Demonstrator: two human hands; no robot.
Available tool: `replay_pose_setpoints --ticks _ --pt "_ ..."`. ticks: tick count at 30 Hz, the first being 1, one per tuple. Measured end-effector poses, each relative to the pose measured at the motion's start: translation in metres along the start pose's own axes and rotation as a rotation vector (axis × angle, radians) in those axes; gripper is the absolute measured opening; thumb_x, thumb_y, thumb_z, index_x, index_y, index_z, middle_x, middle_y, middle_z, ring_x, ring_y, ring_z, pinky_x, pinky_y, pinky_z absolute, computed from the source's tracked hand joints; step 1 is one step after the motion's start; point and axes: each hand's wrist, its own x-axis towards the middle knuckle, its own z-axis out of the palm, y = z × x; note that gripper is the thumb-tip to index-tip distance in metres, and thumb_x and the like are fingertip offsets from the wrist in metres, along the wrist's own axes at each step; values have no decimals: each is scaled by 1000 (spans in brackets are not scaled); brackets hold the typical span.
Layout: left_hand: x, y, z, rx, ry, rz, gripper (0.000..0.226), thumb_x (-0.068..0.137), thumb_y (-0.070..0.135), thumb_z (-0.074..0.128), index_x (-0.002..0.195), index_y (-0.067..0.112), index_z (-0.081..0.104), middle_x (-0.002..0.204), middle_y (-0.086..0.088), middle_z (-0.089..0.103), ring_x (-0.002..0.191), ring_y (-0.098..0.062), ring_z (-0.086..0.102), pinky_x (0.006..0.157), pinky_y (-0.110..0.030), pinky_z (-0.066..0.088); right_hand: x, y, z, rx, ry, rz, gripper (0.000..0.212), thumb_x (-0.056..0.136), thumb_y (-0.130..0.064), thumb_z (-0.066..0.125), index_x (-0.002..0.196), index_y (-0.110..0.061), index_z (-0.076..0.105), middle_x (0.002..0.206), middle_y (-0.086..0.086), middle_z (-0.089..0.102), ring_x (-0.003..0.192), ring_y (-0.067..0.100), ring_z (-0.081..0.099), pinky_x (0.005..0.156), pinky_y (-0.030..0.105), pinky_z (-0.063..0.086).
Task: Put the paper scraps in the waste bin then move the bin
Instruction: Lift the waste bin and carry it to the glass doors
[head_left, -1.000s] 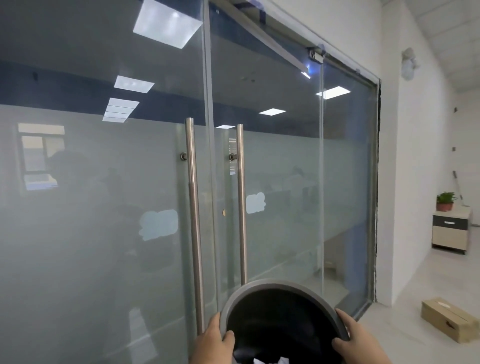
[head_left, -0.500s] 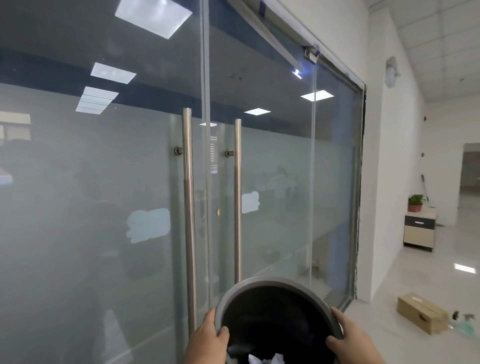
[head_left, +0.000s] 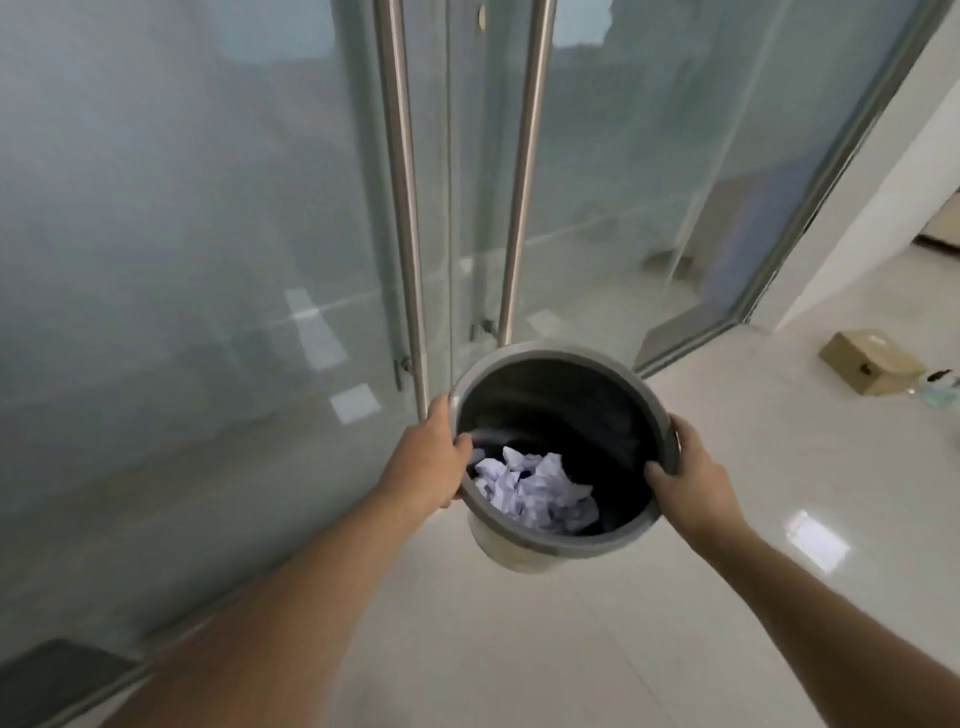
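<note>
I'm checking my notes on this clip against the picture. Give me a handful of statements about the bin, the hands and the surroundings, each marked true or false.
1. Both hands hold the waste bin by its rim. True: the left hand and the right hand each have a grip on opposite sides.
2. The bin is empty. False: crumpled paper scraps lie inside it.
3. The bin stands on the floor. False: it is held up above the pale floor.
4. Glass doors with two metal handles are just beyond the bin. True.
5. A cardboard box lies on the floor to the right. True.
</note>
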Motion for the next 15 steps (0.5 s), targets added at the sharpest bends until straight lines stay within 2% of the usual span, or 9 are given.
replay_pose_setpoints --ticks 1,3,6,9,12,15 --pt "0 -20 18 20 -17 -27 33 94 23 50 125 26 40 88 -14 66 58 -38 70 44 -48 60 -2 18 21 3 -26 10 60 80 -12 56 134 -28 35 111 19 66 93 40 60 81 41 49" --pt "3 -60 55 94 -41 -60 31 94 25 49 123 23 37 92 -16 66 60 -37 70 45 -48 61 -4 53 64 13 -76 25 59 80 -12 53 132 -31 33 105 18 66 85 37 58 75 39 48" --pt "10 -126 117 201 -48 -70 27 95 23 49 118 14 38 96 -22 68 73 -42 71 62 -51 62 -8 111 132 8 -111 39 58 81 -13 51 133 -31 32 102 16 67 86 41 61 74 40 49" --pt "19 -203 190 275 -32 -71 40 94 25 51 128 10 37 102 -27 70 90 -46 68 73 -45 56 -15 174 206 13 -138 47 59 83 -16 49 135 -34 28 97 12 65 82 38 60 74 43 52" --pt "23 -284 264 326 -20 -86 43 94 21 49 132 9 34 97 -25 71 89 -45 67 65 -41 43 -17 241 284 17 -156 62 60 85 -19 48 136 -39 24 92 7 62 76 31 58 71 39 50" --pt "28 -358 332 342 -14 -116 45 96 20 49 137 11 32 97 -22 71 86 -42 68 63 -36 40 -14 304 359 2 -178 76 58 87 -23 47 136 -40 22 88 5 61 73 30 59 68 40 51"
